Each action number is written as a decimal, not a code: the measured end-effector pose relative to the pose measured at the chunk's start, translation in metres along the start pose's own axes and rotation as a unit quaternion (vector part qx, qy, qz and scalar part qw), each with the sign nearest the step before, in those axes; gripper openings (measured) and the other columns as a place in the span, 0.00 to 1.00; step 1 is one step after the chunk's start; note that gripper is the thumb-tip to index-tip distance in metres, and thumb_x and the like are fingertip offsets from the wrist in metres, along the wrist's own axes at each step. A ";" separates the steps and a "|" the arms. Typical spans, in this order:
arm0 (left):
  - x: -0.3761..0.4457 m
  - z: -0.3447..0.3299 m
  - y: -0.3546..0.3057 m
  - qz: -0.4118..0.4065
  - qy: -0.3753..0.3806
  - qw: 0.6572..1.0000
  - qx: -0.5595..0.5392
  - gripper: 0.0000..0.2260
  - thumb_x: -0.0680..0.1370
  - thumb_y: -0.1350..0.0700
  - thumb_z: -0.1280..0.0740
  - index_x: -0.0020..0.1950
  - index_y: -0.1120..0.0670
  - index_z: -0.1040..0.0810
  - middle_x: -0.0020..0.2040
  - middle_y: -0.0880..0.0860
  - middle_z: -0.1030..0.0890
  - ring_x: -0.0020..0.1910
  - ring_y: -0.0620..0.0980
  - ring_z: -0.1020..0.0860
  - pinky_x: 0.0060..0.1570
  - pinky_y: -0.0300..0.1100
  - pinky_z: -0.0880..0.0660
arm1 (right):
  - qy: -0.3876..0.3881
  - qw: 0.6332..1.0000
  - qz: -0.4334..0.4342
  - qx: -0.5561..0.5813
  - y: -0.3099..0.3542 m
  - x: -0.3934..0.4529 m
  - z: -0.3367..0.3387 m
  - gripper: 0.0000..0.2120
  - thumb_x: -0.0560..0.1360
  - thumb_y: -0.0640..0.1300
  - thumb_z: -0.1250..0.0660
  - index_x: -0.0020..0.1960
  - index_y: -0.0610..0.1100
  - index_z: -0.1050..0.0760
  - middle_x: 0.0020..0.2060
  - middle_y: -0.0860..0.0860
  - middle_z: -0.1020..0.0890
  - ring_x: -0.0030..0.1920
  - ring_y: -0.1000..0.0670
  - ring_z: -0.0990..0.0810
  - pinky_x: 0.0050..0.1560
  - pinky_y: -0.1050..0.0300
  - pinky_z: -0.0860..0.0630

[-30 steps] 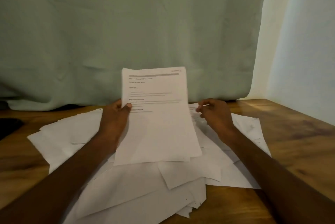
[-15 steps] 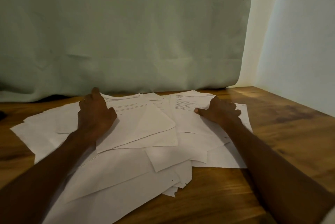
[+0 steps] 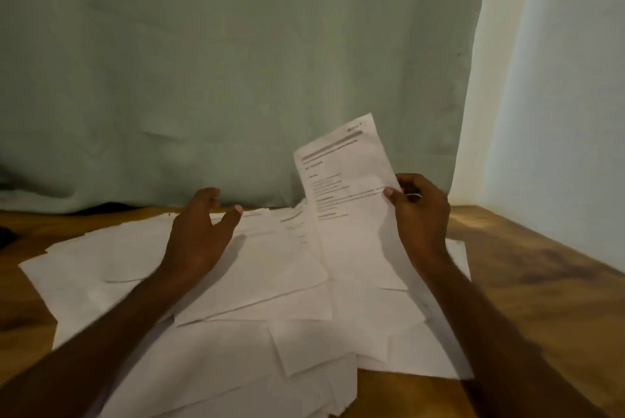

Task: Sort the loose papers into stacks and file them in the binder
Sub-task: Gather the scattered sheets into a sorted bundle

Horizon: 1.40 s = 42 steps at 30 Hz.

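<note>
Sprawling across the wooden table [image 3: 541, 282], the loose papers [image 3: 209, 343] leave bare wood only at the frame's right and far left. The right hand [image 3: 419, 211] pinches a printed sheet [image 3: 351, 208] by its right edge, long axis tilted upper right, text probably upright. The left hand [image 3: 199, 231] hovers spread, holding nothing.

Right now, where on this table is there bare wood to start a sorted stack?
Bare wooden table shows right of the paper pile, up to the white wall. A smaller strip lies near the front right edge, and another at the far left. The middle is crowded: overlapping sheets, the left hand above them, the right hand pinching a printed sheet.
</note>
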<state>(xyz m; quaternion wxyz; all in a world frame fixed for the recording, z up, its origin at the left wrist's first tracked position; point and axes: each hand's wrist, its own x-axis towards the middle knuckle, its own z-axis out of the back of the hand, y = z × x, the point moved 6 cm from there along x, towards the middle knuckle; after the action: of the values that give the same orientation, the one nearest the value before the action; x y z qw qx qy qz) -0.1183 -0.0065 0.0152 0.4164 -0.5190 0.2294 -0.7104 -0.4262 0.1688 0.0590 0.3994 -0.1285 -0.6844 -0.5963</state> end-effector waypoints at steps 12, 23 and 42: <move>-0.005 -0.014 -0.005 0.001 0.121 0.988 -0.099 0.20 0.78 0.41 0.29 0.68 0.43 0.24 0.63 0.46 0.20 0.65 0.47 0.24 0.64 0.46 0.29 | -0.157 0.979 -0.046 0.123 -0.013 0.008 0.023 0.04 0.80 0.38 0.31 0.55 0.44 0.22 0.48 0.51 0.18 0.48 0.57 0.19 0.44 0.75 0.25; -0.005 -0.013 -0.009 0.028 0.149 0.969 -0.193 0.23 0.79 0.32 0.39 0.60 0.47 0.17 0.57 0.45 0.15 0.61 0.45 0.19 0.65 0.50 0.26 | -0.093 0.901 -0.258 0.336 -0.038 0.017 0.019 0.06 0.79 0.36 0.30 0.54 0.43 0.18 0.49 0.47 0.14 0.44 0.49 0.16 0.45 0.53 0.17; -0.028 -0.028 0.003 -0.030 0.281 0.886 0.369 0.43 0.60 0.13 0.50 0.62 0.40 0.27 0.65 0.46 0.24 0.62 0.52 0.25 0.64 0.57 0.28 | 0.073 0.876 -0.158 -0.450 -0.052 -0.014 0.006 0.26 0.72 0.44 0.26 0.66 0.41 0.32 0.64 0.40 0.29 0.65 0.36 0.27 0.65 0.38 0.30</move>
<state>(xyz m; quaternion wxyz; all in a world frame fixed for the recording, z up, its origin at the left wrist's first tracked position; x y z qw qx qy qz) -0.1405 0.0120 -0.0124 0.4745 -0.1134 0.0424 -0.8719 -0.4536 0.1656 0.0123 0.2485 -0.1405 -0.3225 -0.9025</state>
